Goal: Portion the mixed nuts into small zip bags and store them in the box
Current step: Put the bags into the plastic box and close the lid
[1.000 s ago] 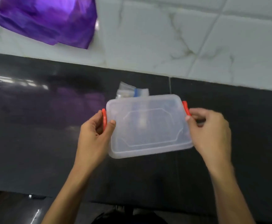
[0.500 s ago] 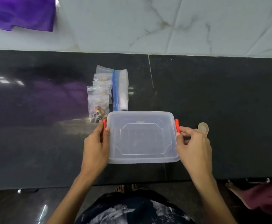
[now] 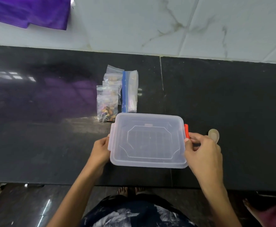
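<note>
A clear plastic box (image 3: 148,140) with its lid on sits on the black counter near the front edge. My left hand (image 3: 101,150) grips its left side, covering the clip there. My right hand (image 3: 203,153) pinches the red clip (image 3: 186,131) on the right side. Just behind the box to the left lies a row of several small zip bags of mixed nuts (image 3: 108,97). Beside them lies a larger, flattened zip bag with a blue strip (image 3: 130,91).
A small round spoon (image 3: 213,135) lies on the black counter (image 3: 232,104) right of my right hand. A purple cloth (image 3: 30,12) hangs against the marbled wall at the back left. Another person's foot (image 3: 255,208) shows at the lower right.
The box has come down onto the counter, settling a little right of the nut bags. My left hand now covers the left clip, and my right hand still holds the right clip.
</note>
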{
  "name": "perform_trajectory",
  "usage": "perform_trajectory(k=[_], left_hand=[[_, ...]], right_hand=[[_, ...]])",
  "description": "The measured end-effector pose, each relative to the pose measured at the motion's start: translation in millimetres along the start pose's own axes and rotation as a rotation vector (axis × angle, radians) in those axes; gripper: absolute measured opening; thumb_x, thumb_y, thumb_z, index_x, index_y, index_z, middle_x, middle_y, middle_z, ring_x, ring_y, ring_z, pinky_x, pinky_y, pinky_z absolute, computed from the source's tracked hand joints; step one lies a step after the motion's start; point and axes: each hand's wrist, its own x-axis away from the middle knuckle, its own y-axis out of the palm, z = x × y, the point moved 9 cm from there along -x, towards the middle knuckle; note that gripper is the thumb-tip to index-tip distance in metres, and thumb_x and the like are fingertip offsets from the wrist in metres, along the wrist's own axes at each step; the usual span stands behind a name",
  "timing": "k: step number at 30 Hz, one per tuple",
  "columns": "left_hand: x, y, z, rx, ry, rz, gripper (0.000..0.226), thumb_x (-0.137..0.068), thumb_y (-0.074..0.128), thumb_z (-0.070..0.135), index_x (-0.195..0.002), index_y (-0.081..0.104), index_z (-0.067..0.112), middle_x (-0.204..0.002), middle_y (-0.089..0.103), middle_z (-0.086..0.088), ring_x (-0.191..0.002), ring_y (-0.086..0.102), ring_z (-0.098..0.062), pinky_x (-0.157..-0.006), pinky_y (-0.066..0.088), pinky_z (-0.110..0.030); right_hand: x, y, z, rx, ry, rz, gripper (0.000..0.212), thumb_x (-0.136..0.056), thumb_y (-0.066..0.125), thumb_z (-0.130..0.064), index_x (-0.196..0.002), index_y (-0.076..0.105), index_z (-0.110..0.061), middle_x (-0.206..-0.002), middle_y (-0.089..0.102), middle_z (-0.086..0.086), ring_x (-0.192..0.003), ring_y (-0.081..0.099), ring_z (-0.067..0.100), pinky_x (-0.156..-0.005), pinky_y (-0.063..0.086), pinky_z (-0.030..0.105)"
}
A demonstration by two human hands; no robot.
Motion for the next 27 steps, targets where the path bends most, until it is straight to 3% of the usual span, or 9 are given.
perform_trajectory(k=[2, 4, 6, 10, 12, 15, 19, 22, 27], left_hand=[[-0.1, -0.8, 1.6, 0.029, 0.009, 0.025, 0.006, -0.089, 0.064, 0.009, -0.093, 0.066, 0.004, -0.073, 0.072, -0.004, -0.068, 0.066, -0.021, -0.064, 0.052, -0.033], [2.2, -13.7, 7.6, 0.083, 0.073, 0.145, 0.013, -0.092, 0.061, 0.016, -0.104, 0.063, 0.010, -0.090, 0.069, -0.007, -0.078, 0.067, -0.020, -0.065, 0.053, -0.031], [14.6, -25.7, 21.0, 0.082, 0.195, 0.268, 0.029, -0.099, 0.047, 0.030, -0.114, 0.061, 0.010, -0.102, 0.068, -0.005, -0.092, 0.066, -0.020, -0.077, 0.054, -0.034], [42.6, 0.2, 44.3, 0.008, 0.379, 0.174, 0.052, -0.097, 0.045, 0.039, -0.144, 0.036, 0.020, -0.135, 0.044, 0.012, -0.121, 0.048, -0.009, -0.090, 0.042, -0.021], [45.9, 12.2, 44.3, -0.069, 0.419, 0.159, 0.059, -0.097, 0.048, 0.033, -0.150, 0.024, 0.022, -0.143, 0.036, 0.010, -0.128, 0.039, -0.008, -0.100, 0.038, -0.026], [43.9, 13.3, 43.0, -0.050, 0.428, 0.180, 0.056, -0.098, 0.047, 0.024, -0.150, 0.024, 0.020, -0.144, 0.036, 0.006, -0.127, 0.039, -0.010, -0.102, 0.037, -0.029], [42.9, 12.2, 43.6, -0.006, 0.424, 0.179, 0.054, -0.098, 0.047, 0.022, -0.149, 0.027, 0.019, -0.133, 0.038, 0.012, -0.120, 0.042, -0.008, -0.095, 0.039, -0.026], [41.9, 11.9, 42.8, 0.013, 0.411, 0.188, 0.054, -0.098, 0.047, 0.024, -0.148, 0.028, 0.021, -0.132, 0.038, 0.012, -0.118, 0.044, -0.008, -0.095, 0.042, -0.028], [42.6, 13.3, 43.8, 0.021, 0.404, 0.184, 0.052, -0.099, 0.046, 0.022, -0.148, 0.028, 0.021, -0.128, 0.039, 0.012, -0.095, 0.048, 0.005, -0.073, 0.040, -0.009]], right_hand=[[0.3, 0.3, -0.3, -0.006, -0.003, 0.005, 0.024, -0.091, 0.059, -0.013, -0.113, 0.068, -0.011, -0.092, 0.062, 0.000, -0.069, 0.057, 0.009, -0.063, 0.046, 0.023], [1.1, 0.3, -0.3, -0.011, -0.009, 0.013, 0.023, -0.090, 0.059, -0.013, -0.112, 0.068, -0.011, -0.090, 0.060, -0.001, -0.070, 0.058, 0.010, -0.064, 0.048, 0.025], [1.6, 0.9, 0.6, -0.008, -0.006, 0.014, 0.025, -0.091, 0.059, -0.014, -0.114, 0.067, -0.011, -0.093, 0.062, 0.001, -0.072, 0.058, 0.010, -0.063, 0.048, 0.021], [3.6, 0.6, -1.3, -0.016, -0.023, 0.073, 0.022, -0.091, 0.058, -0.016, -0.109, 0.069, -0.010, -0.089, 0.065, 0.004, -0.067, 0.059, 0.010, -0.058, 0.046, 0.019], [5.9, -1.2, -5.2, 0.003, -0.034, 0.133, 0.019, -0.091, 0.057, -0.020, -0.101, 0.070, -0.010, -0.081, 0.062, 0.003, -0.063, 0.057, 0.010, -0.055, 0.044, 0.019], [6.1, -1.9, -10.0, 0.037, -0.055, 0.165, 0.024, -0.094, 0.053, -0.023, -0.092, 0.070, -0.006, -0.072, 0.053, -0.002, -0.058, 0.052, 0.010, -0.053, 0.044, 0.023], [0.7, 0.1, -5.9, 0.063, -0.059, 0.129, 0.025, -0.096, 0.050, -0.020, -0.090, 0.068, -0.004, -0.069, 0.036, -0.015, -0.055, 0.045, 0.007, -0.051, 0.035, 0.017], [-3.8, 3.0, 2.0, -0.011, -0.039, 0.104, 0.022, -0.095, 0.052, -0.019, -0.098, 0.069, -0.005, -0.075, 0.047, -0.009, -0.062, 0.049, 0.003, -0.055, 0.033, 0.010], [-4.4, 6.4, 7.3, -0.030, -0.042, 0.121, 0.025, -0.097, 0.049, -0.019, -0.102, 0.069, -0.005, -0.082, 0.052, -0.003, -0.064, 0.048, 0.003, -0.056, 0.032, 0.010]])
